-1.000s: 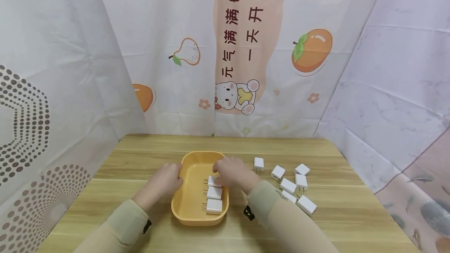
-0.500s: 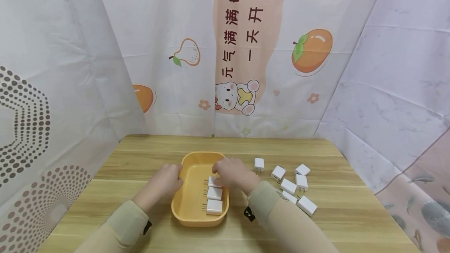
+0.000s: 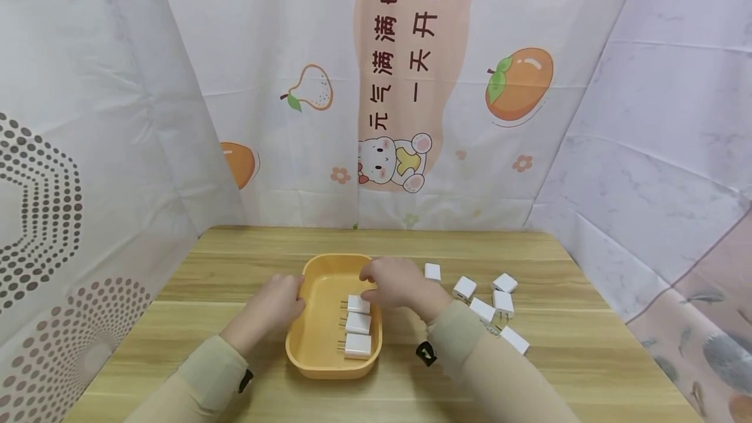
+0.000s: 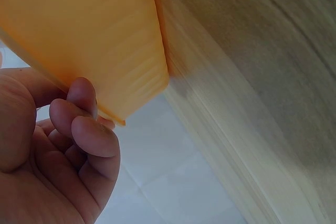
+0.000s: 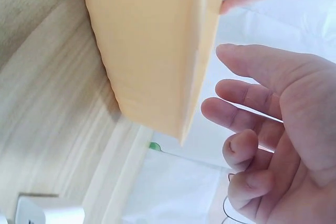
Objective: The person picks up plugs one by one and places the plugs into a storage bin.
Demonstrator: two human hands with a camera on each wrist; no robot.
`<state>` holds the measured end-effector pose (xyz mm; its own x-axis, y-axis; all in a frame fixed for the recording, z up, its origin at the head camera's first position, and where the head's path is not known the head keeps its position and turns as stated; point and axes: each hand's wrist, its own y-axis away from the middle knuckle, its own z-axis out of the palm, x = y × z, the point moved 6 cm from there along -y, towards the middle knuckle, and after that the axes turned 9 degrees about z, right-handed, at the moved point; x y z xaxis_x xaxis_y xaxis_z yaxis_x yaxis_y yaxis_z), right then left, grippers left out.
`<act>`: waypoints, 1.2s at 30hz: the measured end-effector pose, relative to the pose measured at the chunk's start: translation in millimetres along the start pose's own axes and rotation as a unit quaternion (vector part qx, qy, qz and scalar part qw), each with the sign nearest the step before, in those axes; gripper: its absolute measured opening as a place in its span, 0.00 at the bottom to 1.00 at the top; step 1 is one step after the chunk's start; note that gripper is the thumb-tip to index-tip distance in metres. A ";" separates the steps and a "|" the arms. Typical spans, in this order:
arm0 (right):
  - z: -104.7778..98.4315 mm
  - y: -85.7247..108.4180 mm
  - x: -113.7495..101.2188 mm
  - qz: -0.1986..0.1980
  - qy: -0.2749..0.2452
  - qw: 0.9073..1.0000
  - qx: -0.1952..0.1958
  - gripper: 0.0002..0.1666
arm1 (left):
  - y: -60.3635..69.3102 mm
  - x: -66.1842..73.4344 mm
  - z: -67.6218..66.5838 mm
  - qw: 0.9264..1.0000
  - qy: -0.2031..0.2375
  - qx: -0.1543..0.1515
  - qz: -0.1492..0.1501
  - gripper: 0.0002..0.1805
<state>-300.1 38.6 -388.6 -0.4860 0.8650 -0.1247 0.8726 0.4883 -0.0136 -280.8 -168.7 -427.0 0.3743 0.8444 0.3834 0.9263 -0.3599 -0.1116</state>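
The left hand [image 3: 276, 304] is pinching the edge of the yellow tray [image 3: 314, 338], which is sitting on the bench [image 3: 235, 253] — three white plugs [image 3: 358, 323] lying inside — while the right hand [image 3: 397, 281] is hovering just beside the opposite edge, its fingers [image 5: 226, 114] parted and gripping nothing.

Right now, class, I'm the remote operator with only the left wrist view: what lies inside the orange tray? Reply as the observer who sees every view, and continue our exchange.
Observer: The head view shows three white chargers in a row inside the orange tray.
Operator: Are there any outside it?
Observer: Yes, loose chargers lie on the table to the right of the tray.
Operator: Does the right hand hold anything?
Observer: No, the right wrist view shows it holding nothing, thumb apart from the fingers.
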 end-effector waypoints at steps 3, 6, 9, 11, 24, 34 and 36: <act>-5.9 4.1 5.6 -0.003 -0.009 1.000 0.010 0.18 | 0.0 0.1 -0.8 1.000 -0.004 0.004 0.003 0.20; -11.8 8.7 11.5 -0.006 -0.022 1.000 0.018 0.17 | -0.6 -0.7 -0.9 1.000 -0.010 0.004 0.004 0.21; -16.7 12.9 19.2 -0.004 -0.036 0.999 0.026 0.17 | -1.1 -1.0 -0.5 1.000 -0.011 0.003 0.005 0.23; -19.1 15.3 25.2 0.000 -0.042 0.999 0.032 0.18 | -1.3 -0.7 -0.3 1.000 -0.008 0.000 0.004 0.24; -28.8 44.2 66.1 0.037 -0.054 0.997 0.048 0.21 | -0.7 1.1 -1.1 1.000 -0.002 0.002 0.005 0.20; -39.0 67.9 98.9 0.059 -0.054 0.996 0.041 0.24 | -0.2 1.0 1.2 1.000 -0.002 -0.001 0.004 0.22; -40.9 72.6 105.1 0.065 -0.053 0.996 0.042 0.25 | -0.2 -0.4 1.9 1.000 -0.003 -0.002 0.001 0.24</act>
<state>-289.9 169.7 -362.0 -0.3641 0.9015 -0.2340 0.9312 0.3573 -0.0725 -281.1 -168.2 -428.9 0.3765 0.8456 0.3784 0.9253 -0.3636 -0.1081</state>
